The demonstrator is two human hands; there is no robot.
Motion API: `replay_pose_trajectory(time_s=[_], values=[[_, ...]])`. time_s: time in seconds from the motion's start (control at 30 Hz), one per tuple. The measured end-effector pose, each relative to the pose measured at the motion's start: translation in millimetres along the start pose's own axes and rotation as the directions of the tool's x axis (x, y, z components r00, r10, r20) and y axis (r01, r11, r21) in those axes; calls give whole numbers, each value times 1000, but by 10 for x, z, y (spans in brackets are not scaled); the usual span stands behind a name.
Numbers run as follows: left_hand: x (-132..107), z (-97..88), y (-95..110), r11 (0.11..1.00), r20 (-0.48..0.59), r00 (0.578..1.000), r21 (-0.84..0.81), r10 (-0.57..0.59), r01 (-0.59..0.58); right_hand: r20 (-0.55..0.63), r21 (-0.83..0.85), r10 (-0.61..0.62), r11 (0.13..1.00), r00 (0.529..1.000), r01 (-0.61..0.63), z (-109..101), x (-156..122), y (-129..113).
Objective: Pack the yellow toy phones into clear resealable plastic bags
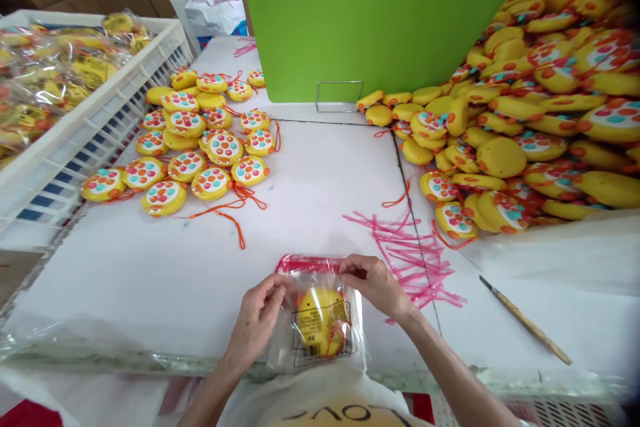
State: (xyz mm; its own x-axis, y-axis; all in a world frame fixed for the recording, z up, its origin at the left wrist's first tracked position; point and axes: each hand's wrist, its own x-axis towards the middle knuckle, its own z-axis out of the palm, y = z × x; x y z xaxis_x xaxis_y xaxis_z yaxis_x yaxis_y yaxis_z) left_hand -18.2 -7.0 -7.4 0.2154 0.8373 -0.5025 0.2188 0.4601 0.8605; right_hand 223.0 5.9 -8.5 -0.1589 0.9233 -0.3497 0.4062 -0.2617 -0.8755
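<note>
Both hands work at the mouth of a clear, crinkly plastic bag that lies flat on the white table close to the person's body. Inside it sits a round yellow toy disc, smooth and slightly domed, behind a printed label with a barcode. The left hand pinches the bag's upper left corner between thumb and fingers; the right hand pinches the upper right edge, just beside a pink adhesive strip that runs along the flap. Each grip is narrow, closed on thin film.

Judging by this, the step in hand is sealing the bagged disc; the next move seems to call for folding the flap down evenly and pressing along the strip without wrinkling the film.

To the right, a loose tangle of thin pink peel-off strips lies on the table. Further left, flat yellow discs with coloured dots and orange cords lie spread face up; a much larger heap of the same discs rises at the right. A white slatted plastic crate holds bagged pieces. A slim wooden stick lies at right, before a green board.
</note>
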Motion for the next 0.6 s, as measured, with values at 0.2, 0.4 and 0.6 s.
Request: replay_pose_trajectory(time_s=[0.2, 0.4, 0.6], values=[[13, -51, -55, 990, 17, 998, -125, -56, 58, -6, 5, 7, 1000, 1000, -7, -29, -120, 48], [-11, -19, -17, 996, 3, 1000, -84, -24, 24, -31, -59, -3, 998, 1000, 1, 47, -214, -72], [-135, -500, 99, 986, -128, 987, -152, -93, 73, -69, -197, -157, 970, 985, 141, 5, -269, -126]])
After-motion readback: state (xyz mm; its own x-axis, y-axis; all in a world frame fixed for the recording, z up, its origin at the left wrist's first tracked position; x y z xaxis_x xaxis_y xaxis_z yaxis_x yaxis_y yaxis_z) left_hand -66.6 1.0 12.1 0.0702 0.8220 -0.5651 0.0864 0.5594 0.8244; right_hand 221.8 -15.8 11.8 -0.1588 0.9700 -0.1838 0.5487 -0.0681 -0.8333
